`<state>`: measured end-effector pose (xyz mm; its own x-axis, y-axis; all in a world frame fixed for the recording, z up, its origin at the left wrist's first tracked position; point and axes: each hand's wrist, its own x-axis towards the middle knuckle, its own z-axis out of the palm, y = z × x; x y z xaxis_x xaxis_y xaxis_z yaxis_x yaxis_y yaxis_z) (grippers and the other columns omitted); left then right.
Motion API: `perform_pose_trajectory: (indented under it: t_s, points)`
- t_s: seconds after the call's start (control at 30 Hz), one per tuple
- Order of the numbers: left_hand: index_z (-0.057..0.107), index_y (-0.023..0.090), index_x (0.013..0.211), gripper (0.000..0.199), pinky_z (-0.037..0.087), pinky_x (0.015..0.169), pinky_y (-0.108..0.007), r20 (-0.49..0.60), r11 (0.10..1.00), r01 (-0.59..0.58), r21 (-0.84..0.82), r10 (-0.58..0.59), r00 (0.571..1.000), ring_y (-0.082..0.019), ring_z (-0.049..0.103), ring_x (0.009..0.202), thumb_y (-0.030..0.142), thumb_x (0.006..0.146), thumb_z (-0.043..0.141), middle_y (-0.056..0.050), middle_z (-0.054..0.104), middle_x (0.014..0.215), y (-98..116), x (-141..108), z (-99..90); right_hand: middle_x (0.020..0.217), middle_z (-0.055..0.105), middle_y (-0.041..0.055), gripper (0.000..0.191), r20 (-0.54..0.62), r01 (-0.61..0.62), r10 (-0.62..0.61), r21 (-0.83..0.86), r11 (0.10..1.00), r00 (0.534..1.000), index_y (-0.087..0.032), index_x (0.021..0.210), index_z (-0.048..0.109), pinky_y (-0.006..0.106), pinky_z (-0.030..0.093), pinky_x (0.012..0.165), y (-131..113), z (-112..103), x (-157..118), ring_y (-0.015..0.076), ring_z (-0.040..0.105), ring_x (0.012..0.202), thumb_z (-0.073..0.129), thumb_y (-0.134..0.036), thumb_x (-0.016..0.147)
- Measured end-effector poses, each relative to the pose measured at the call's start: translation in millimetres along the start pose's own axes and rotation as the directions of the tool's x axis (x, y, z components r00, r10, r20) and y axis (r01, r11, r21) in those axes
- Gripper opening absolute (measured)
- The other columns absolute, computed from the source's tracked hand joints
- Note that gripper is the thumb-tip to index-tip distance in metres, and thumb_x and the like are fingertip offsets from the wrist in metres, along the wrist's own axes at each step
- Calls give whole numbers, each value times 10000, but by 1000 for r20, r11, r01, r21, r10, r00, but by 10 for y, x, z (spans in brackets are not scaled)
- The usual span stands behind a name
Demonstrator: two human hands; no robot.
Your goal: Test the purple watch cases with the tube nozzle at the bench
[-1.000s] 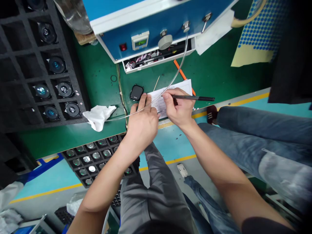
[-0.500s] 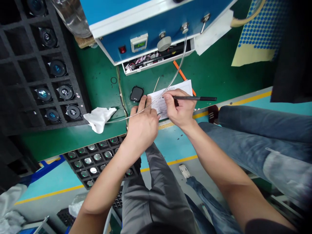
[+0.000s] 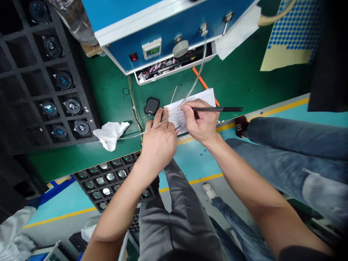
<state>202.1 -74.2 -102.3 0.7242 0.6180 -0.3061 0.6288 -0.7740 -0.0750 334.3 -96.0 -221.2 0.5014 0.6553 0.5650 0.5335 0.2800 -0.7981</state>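
Display (image 3: 152,49) on blue machine (image 3: 119,54): 140.

The pen (image 3: 230,109) was black, the paper (image 3: 179,119) white with dark print, the tabletop (image 3: 239,85) green, the machine (image 3: 167,32) blue, the sheet (image 3: 289,40) yellow, dotted blue.

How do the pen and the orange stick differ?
Colour: the pen is mostly black, the stick orange.
Pose: the pen is held in the right grip; the stick lies on the bench, partly under the paper.
Both are long and thin.
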Motion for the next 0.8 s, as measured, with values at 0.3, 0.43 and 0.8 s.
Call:
perform_pose_trajectory:
  t_s: [0.3,0.43,0.8]
  points:
    - [711,75,1132,310,485,1100,-539,10,1000,-4,-13,4,1000,-376,409,1530,237,1039,463,-240,485,1586,-13,-4,-21,781,735,20,217,1,-6,6,35,999,1000,-218,855,660,320,578,698,-5,-5,-5,167,713,727,529,-284,1015]
    - [709,72,1138,312,489,1095,-537,15,1000,-4,-11,4,1000,-381,411,1527,233,1038,461,-239,476,1593,-11,-6,-23,783,731,24,236,10,-18,18,18,1000,1000,-217,853,656,325,577,700,-3,-13,-4,168,711,734,510,-294,1022]
    - [708,80,1157,328,509,1065,-533,20,1000,13,18,-13,1000,-378,426,1519,246,1042,451,-228,485,1590,14,-7,-28,751,692,20,266,17,-22,22,18,1000,1000,-221,835,631,336,549,682,-4,-22,-9,172,682,709,493,-330,1035]
